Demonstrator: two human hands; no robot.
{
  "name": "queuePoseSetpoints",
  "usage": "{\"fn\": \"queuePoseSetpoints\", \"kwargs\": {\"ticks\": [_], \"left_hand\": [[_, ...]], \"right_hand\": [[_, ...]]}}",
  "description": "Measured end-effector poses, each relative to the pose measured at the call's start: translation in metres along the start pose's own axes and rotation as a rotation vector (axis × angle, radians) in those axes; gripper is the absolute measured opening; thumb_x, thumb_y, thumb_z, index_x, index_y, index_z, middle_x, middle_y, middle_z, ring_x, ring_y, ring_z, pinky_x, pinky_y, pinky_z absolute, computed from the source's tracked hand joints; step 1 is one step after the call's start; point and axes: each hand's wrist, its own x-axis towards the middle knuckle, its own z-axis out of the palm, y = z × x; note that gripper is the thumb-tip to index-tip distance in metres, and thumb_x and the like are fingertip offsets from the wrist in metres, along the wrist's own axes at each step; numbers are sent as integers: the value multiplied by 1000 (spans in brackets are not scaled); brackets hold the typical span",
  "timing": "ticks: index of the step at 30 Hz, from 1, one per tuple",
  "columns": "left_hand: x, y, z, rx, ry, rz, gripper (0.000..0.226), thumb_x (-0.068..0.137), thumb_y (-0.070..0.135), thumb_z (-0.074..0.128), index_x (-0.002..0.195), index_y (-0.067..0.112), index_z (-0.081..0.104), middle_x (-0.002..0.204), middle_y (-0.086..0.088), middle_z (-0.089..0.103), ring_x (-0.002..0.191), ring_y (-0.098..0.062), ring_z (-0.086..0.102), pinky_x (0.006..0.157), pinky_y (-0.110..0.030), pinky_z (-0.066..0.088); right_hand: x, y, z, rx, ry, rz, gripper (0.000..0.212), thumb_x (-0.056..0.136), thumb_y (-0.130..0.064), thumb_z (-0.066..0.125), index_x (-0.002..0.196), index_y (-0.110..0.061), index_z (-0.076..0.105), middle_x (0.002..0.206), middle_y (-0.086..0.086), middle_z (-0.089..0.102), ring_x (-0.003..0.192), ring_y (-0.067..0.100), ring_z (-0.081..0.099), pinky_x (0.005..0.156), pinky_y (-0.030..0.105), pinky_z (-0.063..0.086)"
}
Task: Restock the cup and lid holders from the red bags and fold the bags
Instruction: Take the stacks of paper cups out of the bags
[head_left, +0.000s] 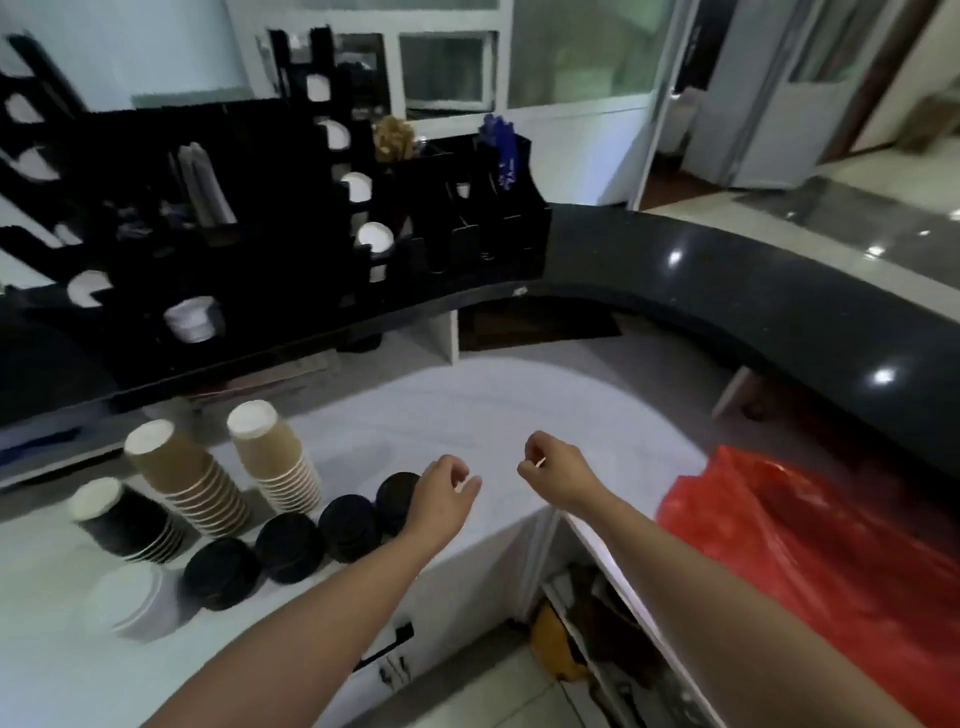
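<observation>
Counted against the white counter (467, 415): three stacks of upturned paper cups stand at its left, two brown stacks (182, 478) (275, 457) and one black stack (124, 519). Four stacks of black lids (221, 571) (288, 545) (348, 525) (397, 499) run in a row just in front of the cups. One stack of white lids (130, 603) sits at the near left edge. One red bag (810, 545) lies at its right end. Two hands hover over it, the left hand (441, 499) and the right hand (556, 467). One black holder rack (234, 208) rises behind it.
</observation>
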Motion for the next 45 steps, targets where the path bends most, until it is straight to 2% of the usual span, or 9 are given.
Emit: {"fn": "queuePoseSetpoints", "kwargs": {"ticks": [3,8,12,23,28,33,37,39,45], "left_hand": [[-2,31,44,-13,-172,107,18,96,34,66,108,21,60,108,2,63,98,-16,60,85,-28,46],[-33,95,118,-40,-382,306,23,97,32,65,116,19,62,111,4,62,100,-13,59,85,-23,43],[-77,141,171,-24,-510,470,22,96,32,65,114,19,63,106,6,61,97,-11,59,83,-22,42],[-188,239,276,-42,-658,842,14,92,17,70,104,10,68,103,-6,65,96,-21,61,89,-28,45],[-239,273,322,-14,-666,1039,20,94,12,65,113,7,69,111,-11,67,108,-29,61,100,-36,44],[-282,277,358,211,-792,1401,39,94,10,55,132,12,65,137,-9,60,128,-28,52,113,-38,35],[-298,265,378,577,-849,1598,55,94,14,45,148,23,47,156,1,41,151,-22,22,125,-42,7],[-296,256,378,687,-864,1630,55,95,15,43,149,25,45,156,2,40,153,-20,15,125,-45,-4],[-283,226,364,764,-810,1762,52,91,18,50,143,20,51,138,-2,52,144,-25,29,120,-46,-18]], "right_hand": [[-46,43,-43,32,157,147,9,85,-20,62,84,-14,55,80,2,64,74,25,58,68,34,47],[-136,100,-107,-17,406,300,17,87,-9,62,77,-15,49,75,6,57,74,24,52,63,35,32],[-214,139,-142,3,566,451,17,87,-9,62,79,-15,50,75,7,58,73,22,51,66,34,35],[-380,240,-200,-14,841,680,10,86,-9,64,81,-13,57,76,5,65,74,24,58,67,33,37],[-435,292,-219,-10,776,798,10,89,-8,61,84,-12,68,79,2,68,83,26,67,77,35,51],[-465,325,-202,-154,434,902,22,94,-11,57,107,-11,73,114,8,73,110,27,65,88,31,47],[-472,336,-169,-166,248,903,27,97,-22,58,120,-11,69,126,11,69,115,26,63,88,29,46],[-473,333,-151,-154,213,930,40,102,-34,54,131,-7,61,133,12,63,120,25,59,93,30,41],[-476,321,-121,-122,203,922,62,93,-49,60,144,-18,43,131,13,60,118,32,59,98,38,49]]}}
